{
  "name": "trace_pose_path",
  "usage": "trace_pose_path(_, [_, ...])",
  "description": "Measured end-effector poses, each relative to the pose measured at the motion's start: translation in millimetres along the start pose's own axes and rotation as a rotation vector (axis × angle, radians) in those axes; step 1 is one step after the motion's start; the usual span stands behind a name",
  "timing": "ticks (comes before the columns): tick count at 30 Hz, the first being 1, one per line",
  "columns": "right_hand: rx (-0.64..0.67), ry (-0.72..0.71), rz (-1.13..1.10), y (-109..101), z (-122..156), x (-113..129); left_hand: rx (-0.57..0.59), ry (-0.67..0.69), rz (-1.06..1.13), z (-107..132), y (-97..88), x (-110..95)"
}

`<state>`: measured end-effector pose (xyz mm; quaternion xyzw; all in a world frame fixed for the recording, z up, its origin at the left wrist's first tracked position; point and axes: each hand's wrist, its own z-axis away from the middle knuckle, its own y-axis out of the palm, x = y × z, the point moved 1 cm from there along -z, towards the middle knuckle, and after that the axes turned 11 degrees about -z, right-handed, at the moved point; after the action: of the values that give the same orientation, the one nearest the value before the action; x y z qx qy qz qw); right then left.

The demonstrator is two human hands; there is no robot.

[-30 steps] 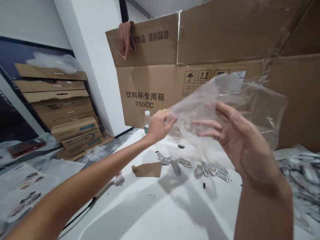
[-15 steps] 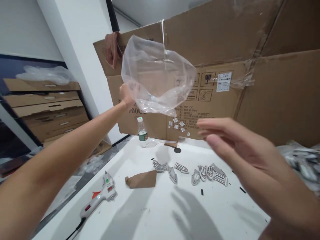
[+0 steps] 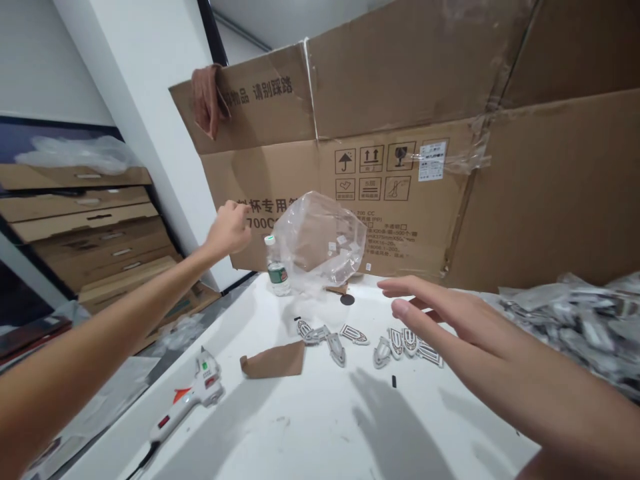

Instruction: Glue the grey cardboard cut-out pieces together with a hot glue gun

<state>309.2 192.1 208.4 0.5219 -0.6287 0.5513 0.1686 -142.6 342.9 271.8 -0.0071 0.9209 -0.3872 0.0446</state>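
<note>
My left hand [image 3: 230, 228] is raised in front of the cardboard at the left, index finger stretched out and the other fingers loosely bent, with nothing in it. A clear plastic bag [image 3: 325, 233] is to its right, apart from it, at the back of the white table beside a water bottle [image 3: 278, 270]. My right hand [image 3: 440, 313] hovers open above the right side of the table, fingers stretched out, holding nothing. Below and left of its fingertips lie several grey pointed plastic parts [image 3: 355, 335], some with a patterned face.
A white glue gun [image 3: 200, 387] with a cord lies at the left edge. A torn cardboard piece [image 3: 275, 361] sits mid-table. Tall cardboard [image 3: 390, 73] walls off the back, a brown cloth [image 3: 206, 100] hanging over it. Many bagged parts [image 3: 595, 327] are heaped at right.
My left hand has let go of the plastic bag, which has dropped to the back of the table. The hand has moved slightly left and down. My right hand stays open, slightly lower.
</note>
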Motion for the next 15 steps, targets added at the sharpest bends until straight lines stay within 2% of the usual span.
trace_pose_path(3, [-0.021,-0.015,-0.016,-3,1,-5,0.047,0.103,-0.066,63,-38.7,-14])
trace_pose_path(5, [0.005,-0.037,-0.029,-1,-3,-3,0.217,0.128,-0.017,121,-55.6,-30])
trace_pose_path(7, [0.045,-0.056,-0.028,4,-9,4,0.431,0.073,0.029,183,-60.2,-50])
trace_pose_path(9, [0.063,-0.068,-0.013,10,-14,13,0.616,-0.006,0.075,238,-55.4,-67])
trace_pose_path(11, [0.058,-0.086,0.004,15,-14,22,0.716,-0.080,0.056,284,-48.1,-78])
trace_pose_path(13, [0.064,-0.104,0.021,17,-8,26,0.676,-0.176,-0.040,320,-44.9,-80])
trace_pose_path(15, [0.091,-0.102,0.043,17,1,25,0.591,-0.213,-0.085,349,-47.0,-77])
